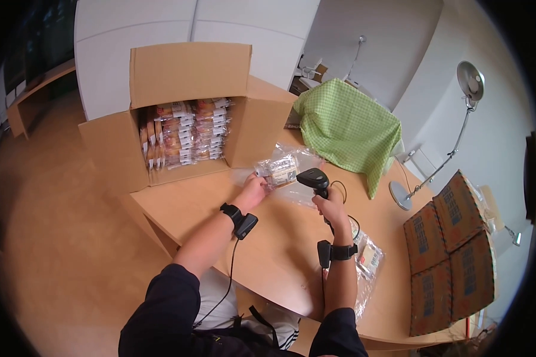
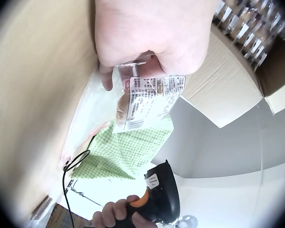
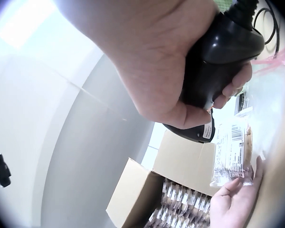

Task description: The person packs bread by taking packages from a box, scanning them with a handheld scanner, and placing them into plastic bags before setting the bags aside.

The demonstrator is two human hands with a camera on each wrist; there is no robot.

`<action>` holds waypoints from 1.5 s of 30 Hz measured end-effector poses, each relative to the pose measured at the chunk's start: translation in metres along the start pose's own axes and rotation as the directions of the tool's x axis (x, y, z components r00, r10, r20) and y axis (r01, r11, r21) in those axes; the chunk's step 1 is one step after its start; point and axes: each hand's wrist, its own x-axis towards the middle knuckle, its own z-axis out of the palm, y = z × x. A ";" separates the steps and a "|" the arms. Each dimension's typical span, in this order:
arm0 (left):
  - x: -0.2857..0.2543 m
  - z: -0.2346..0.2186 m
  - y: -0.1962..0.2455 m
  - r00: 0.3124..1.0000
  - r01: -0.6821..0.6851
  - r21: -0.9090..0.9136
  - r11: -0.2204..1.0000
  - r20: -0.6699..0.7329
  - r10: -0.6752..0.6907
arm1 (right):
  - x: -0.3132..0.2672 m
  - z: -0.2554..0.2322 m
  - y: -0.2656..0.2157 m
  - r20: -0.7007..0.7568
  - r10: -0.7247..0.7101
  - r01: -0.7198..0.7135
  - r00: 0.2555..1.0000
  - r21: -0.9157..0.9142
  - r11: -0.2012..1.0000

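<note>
My left hand (image 1: 254, 191) pinches the edge of a clear-wrapped packet (image 1: 281, 171) above the table, beside the open carton. In the left wrist view the packet's printed label with a barcode (image 2: 135, 124) shows. My right hand (image 1: 333, 212) grips the handle of a black barcode scanner (image 1: 312, 178), whose head points toward the packet. An orange trigger (image 2: 140, 199) shows under a finger in the left wrist view. In the right wrist view the scanner (image 3: 213, 57) partly overlaps the view of the packet (image 3: 232, 149); they are apart.
The open cardboard box (image 1: 259, 128) holds rows of wrapped packets (image 1: 181, 134). A clear plastic bag (image 1: 301, 193) lies behind the hands. Farther right are a green checked cloth (image 1: 351, 122), a desk lamp (image 1: 401, 195), another plastic bag (image 1: 369, 262) and stacked brown boxes (image 1: 449, 256).
</note>
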 end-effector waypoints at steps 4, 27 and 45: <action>0.001 -0.004 0.000 0.999 -0.007 -0.016 1.000 0.031 0.008 | -0.007 -0.006 -0.010 0.017 0.052 -0.052 0.998 -0.014 0.999; 0.001 -0.008 0.005 0.996 -0.018 -0.201 0.979 -0.093 -0.001 | 0.061 0.003 0.075 -0.017 0.057 -0.058 0.998 -0.008 0.998; -0.006 -0.008 0.009 0.866 0.323 -0.523 0.789 0.499 -0.024 | 0.094 0.061 0.080 -0.117 -0.162 0.049 0.980 -0.647 0.761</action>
